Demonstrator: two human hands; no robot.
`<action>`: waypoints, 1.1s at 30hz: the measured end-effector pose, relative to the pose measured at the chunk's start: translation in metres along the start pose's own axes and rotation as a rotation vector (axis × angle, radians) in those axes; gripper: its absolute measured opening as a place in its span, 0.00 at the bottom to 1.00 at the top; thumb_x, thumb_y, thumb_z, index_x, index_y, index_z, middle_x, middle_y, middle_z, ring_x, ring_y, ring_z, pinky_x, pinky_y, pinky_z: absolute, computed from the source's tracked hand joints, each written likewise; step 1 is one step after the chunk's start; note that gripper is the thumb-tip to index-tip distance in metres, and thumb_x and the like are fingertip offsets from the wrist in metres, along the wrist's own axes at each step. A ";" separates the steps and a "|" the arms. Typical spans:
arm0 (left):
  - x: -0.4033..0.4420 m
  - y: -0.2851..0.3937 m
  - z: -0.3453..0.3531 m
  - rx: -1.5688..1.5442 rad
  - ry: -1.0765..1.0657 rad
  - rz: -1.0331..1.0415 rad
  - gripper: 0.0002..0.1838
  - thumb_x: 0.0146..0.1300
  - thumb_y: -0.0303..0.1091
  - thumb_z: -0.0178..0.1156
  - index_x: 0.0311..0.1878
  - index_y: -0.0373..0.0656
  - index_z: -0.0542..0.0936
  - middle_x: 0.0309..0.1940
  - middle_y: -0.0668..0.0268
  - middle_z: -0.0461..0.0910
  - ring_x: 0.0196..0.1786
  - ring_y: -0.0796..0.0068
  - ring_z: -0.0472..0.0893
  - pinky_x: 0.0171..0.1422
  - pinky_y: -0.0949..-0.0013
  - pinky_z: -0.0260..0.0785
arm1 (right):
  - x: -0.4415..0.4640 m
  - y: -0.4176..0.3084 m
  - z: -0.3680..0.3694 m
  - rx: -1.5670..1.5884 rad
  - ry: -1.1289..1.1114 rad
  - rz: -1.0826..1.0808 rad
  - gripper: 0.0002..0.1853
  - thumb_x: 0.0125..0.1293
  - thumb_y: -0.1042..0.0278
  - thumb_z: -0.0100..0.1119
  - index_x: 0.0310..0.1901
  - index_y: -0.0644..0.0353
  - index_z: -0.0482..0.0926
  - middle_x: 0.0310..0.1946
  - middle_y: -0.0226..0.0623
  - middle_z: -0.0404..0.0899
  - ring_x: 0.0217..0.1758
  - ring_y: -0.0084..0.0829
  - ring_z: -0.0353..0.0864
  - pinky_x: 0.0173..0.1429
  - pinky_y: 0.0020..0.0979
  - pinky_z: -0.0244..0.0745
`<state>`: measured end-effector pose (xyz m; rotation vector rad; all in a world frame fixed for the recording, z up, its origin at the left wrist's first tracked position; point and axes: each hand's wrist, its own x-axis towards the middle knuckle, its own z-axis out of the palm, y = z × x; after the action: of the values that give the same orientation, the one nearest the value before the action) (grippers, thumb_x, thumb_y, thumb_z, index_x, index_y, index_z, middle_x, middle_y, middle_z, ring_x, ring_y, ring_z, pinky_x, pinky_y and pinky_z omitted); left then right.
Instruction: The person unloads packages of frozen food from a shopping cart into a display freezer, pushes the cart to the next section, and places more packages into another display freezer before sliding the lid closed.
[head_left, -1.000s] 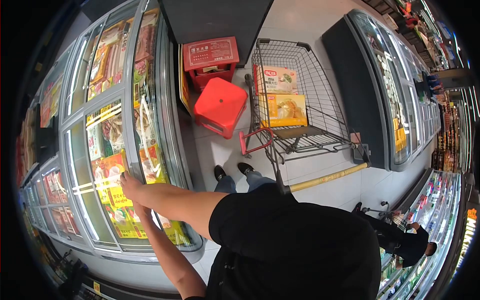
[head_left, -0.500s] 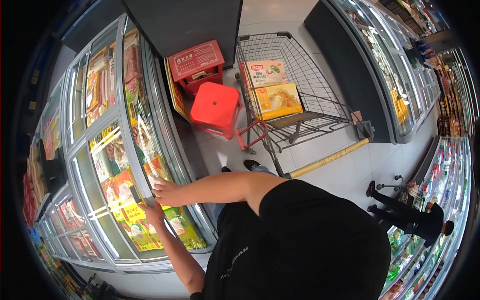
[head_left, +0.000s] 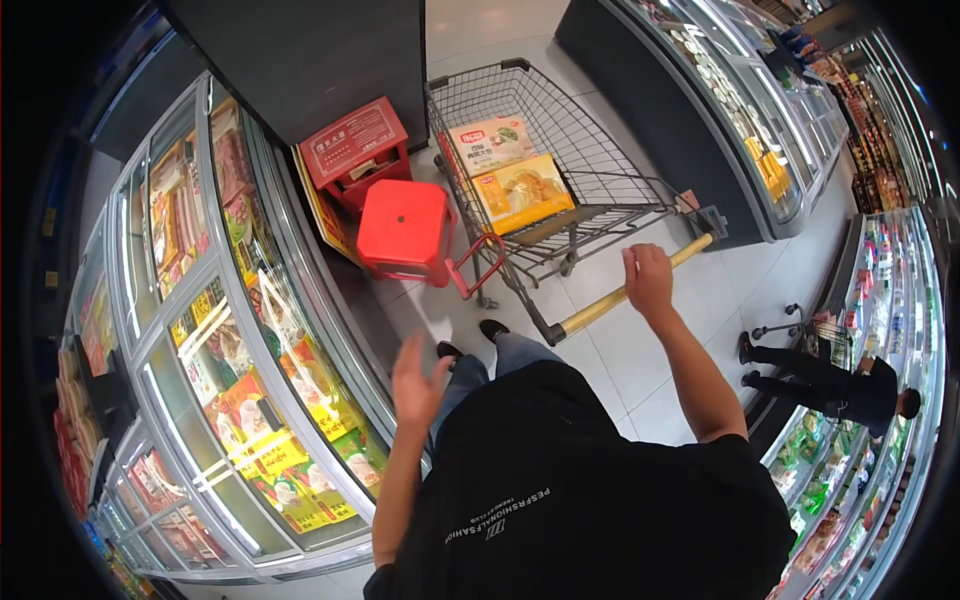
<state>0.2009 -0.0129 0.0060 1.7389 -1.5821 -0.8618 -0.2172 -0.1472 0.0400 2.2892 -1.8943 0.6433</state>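
Observation:
My left hand point(head_left: 418, 385) is raised beside the glass-topped freezer point(head_left: 235, 260), with its fingers apart and nothing in it; it is slightly blurred. My right hand point(head_left: 649, 280) is over the yellow handle point(head_left: 597, 314) of the shopping cart point(head_left: 610, 140). Its fingers point forward, loosely bent and not wrapped round the bar; whether they touch it I cannot tell. Inside the cart, a white food box point(head_left: 490, 143) leans behind a yellow food box point(head_left: 522, 196). Under the freezer's sliding glass lie yellow and green food packs point(head_left: 300, 500).
A red stool point(head_left: 405, 225) and a red stand point(head_left: 355, 140) are between the freezer and the cart. A second freezer point(head_left: 680, 130) runs along the far right. At the right, a person point(head_left: 840, 390) with another cart stands by refrigerated shelves point(head_left: 870, 440).
Both hands have left the freezer lid. My right hand has swung right to the cart handle, and my left hand has drawn back toward my body. The view has shifted.

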 end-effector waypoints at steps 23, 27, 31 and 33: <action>-0.036 0.144 0.240 0.523 0.064 0.390 0.07 0.61 0.31 0.60 0.40 0.42 0.77 0.31 0.62 0.78 0.42 0.59 0.81 0.72 0.52 0.64 | -0.020 0.131 -0.027 -0.347 -1.019 -0.030 0.39 0.70 0.32 0.39 0.37 0.65 0.88 0.40 0.57 0.86 0.48 0.55 0.85 0.57 0.50 0.77; -0.064 0.153 0.241 0.496 0.058 0.346 0.05 0.61 0.29 0.58 0.40 0.43 0.77 0.31 0.63 0.78 0.43 0.60 0.81 0.75 0.53 0.63 | -0.046 0.134 -0.042 -0.317 -1.128 -0.069 0.42 0.72 0.31 0.36 0.39 0.67 0.88 0.42 0.58 0.86 0.51 0.56 0.84 0.59 0.49 0.76; -0.090 0.158 0.238 0.502 0.029 0.323 0.05 0.60 0.28 0.58 0.40 0.44 0.77 0.32 0.63 0.79 0.44 0.61 0.80 0.76 0.54 0.62 | -0.078 0.131 -0.062 -0.274 -1.153 -0.084 0.43 0.73 0.31 0.34 0.37 0.67 0.87 0.41 0.58 0.86 0.50 0.56 0.84 0.59 0.50 0.76; -0.105 0.160 0.234 0.487 0.013 0.326 0.05 0.60 0.28 0.58 0.40 0.44 0.78 0.32 0.63 0.79 0.45 0.61 0.80 0.76 0.54 0.63 | -0.093 0.128 -0.072 -0.264 -1.172 -0.073 0.42 0.74 0.32 0.33 0.37 0.68 0.87 0.40 0.58 0.86 0.49 0.56 0.85 0.58 0.50 0.77</action>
<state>-0.0891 0.0731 0.0029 1.7131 -2.1179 -0.3195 -0.3704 -0.0663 0.0457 2.7192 -1.9591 -1.1555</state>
